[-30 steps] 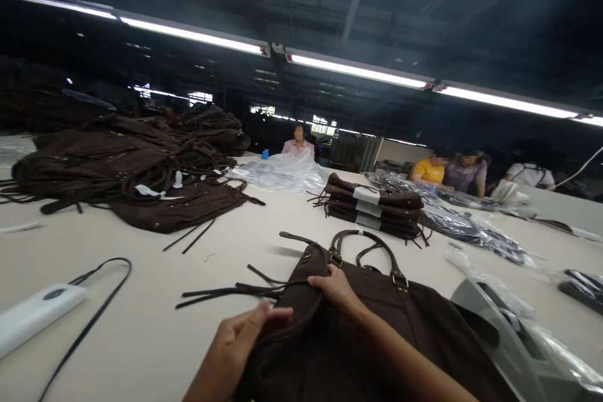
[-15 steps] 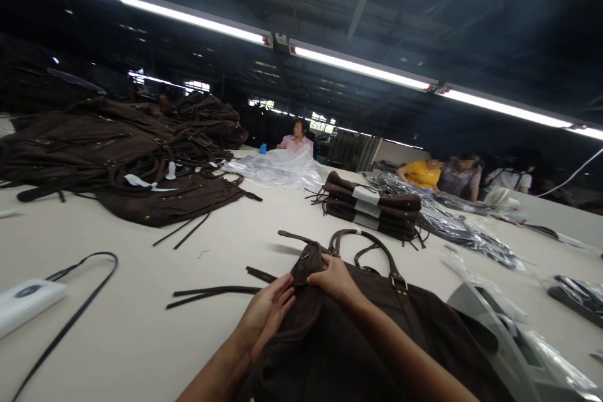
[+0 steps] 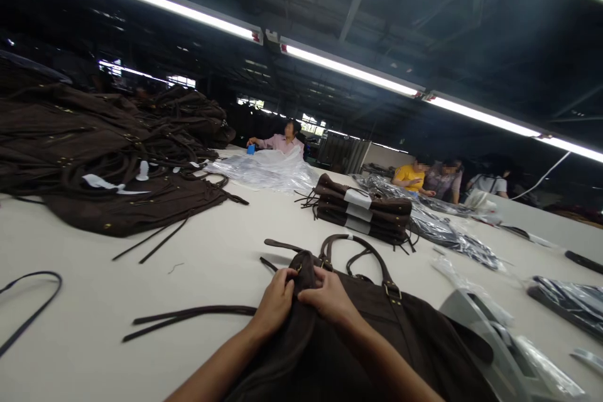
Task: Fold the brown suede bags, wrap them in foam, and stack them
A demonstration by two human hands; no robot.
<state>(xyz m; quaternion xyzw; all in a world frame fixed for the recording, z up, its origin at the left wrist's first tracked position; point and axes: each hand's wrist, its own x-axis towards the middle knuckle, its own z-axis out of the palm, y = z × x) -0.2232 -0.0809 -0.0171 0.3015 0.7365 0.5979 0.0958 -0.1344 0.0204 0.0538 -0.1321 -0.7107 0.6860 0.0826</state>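
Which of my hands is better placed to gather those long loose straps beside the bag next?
Probably your left hand: the loose straps lie on its side of the bag and run up close to it. Your right hand is farther across, gripping the bag beyond the left.

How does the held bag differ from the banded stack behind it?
The bag is one wide piece; the stack has compact layers. The left hand and right hand touch the bag, not the stack. Pale bands cross the stack; the bag's body shows none. Both are mostly dark brown.
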